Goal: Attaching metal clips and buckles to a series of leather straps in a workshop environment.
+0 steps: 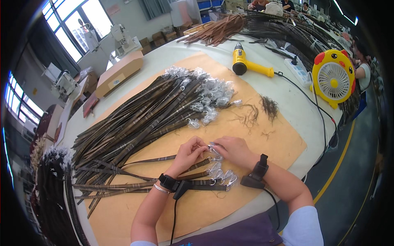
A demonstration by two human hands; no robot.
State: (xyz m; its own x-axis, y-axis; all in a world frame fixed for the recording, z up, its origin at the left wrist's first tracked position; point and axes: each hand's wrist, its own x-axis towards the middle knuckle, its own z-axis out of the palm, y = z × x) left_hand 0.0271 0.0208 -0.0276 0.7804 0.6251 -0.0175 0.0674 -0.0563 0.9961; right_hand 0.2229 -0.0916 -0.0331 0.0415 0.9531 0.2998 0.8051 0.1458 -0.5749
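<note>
Clamped on a metal clasp (212, 148): my left hand (192, 152), right hand (236, 151) | brown paper (283, 141) over white table (297, 98) | windows (76, 33) far left

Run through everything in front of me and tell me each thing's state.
Left hand: fingers pinched at a strap end.
Right hand: fingers bent in at the same end, grip partly hidden.
Dark strap pile: heaped loosely, clasp ends in clear plastic.
Brown paper: spread flat.
Thread clippings: scattered loose.
Reddish-brown straps: bunched together.
Heat gun: set down, on or off unclear.
Fan: upright, spinning or not unclear.
</note>
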